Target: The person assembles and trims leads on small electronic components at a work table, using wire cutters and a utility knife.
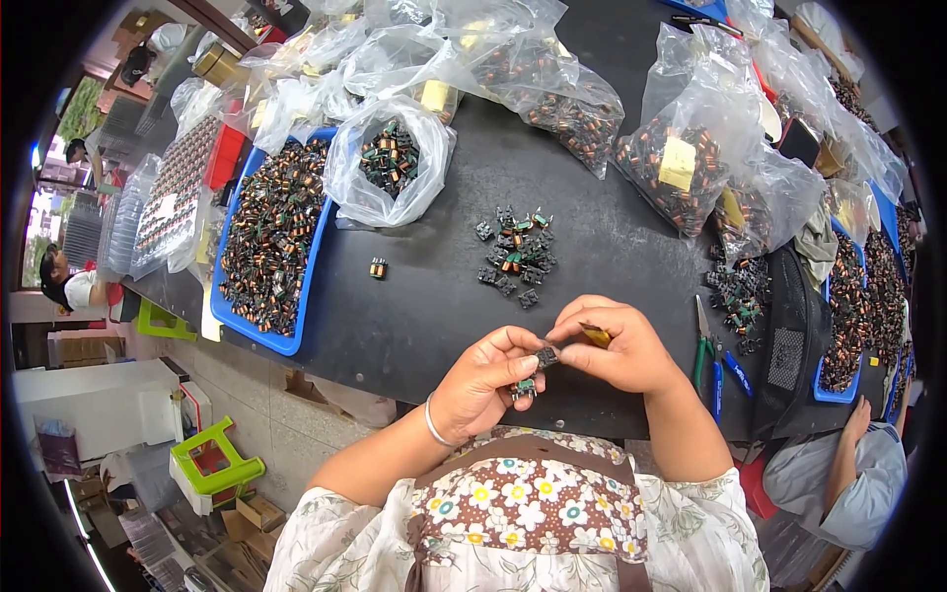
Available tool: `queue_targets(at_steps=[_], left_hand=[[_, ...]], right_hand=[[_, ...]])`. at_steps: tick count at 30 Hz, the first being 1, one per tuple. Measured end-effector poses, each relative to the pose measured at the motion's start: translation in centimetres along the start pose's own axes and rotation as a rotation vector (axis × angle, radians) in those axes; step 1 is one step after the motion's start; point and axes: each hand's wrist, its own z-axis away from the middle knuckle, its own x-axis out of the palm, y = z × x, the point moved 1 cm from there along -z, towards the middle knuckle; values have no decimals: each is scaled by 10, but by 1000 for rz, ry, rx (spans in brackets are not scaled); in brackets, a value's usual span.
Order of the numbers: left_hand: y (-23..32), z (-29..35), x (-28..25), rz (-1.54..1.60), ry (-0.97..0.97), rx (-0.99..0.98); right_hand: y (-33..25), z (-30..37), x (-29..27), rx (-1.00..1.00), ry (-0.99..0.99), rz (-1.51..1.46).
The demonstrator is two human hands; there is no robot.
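Observation:
In front of my apron, my left hand (pixel 490 379) is closed around small coil components. One with a green part (pixel 524 389) pokes out below its fingers, and a black component (pixel 546 357) is at the thumb tip. My right hand (pixel 623 345) meets it there with pinched fingertips. A thin amber-brown piece (pixel 596 335) sticks out of the right hand; its kind I cannot make out. Just beyond the hands lies a loose pile of black, green and copper coil components (pixel 517 252). A single copper-wound coil (pixel 378 267) rests apart from it, to the left.
A blue tray (pixel 286 344) full of coils stands left, beside an open plastic bag (pixel 345 178) of them. Filled bags (pixel 681 128) crowd the back. Pliers (pixel 702 345), blue-handled cutters (pixel 735 373) and another component pile (pixel 740 296) lie right. A co-worker's arm (pixel 846 454) shows far right.

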Motion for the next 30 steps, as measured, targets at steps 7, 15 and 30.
queue_targets(at_steps=[7,15,30], left_hand=[[0,3,0,32,-54,22],[0,9,-4,69,-101,-45],[0,0,2,55,-80,-97]], right_hand=[[8,-13,18,68,161,475],[8,-19,25,139,145,806],[-13,0,1,307,-112,-487]])
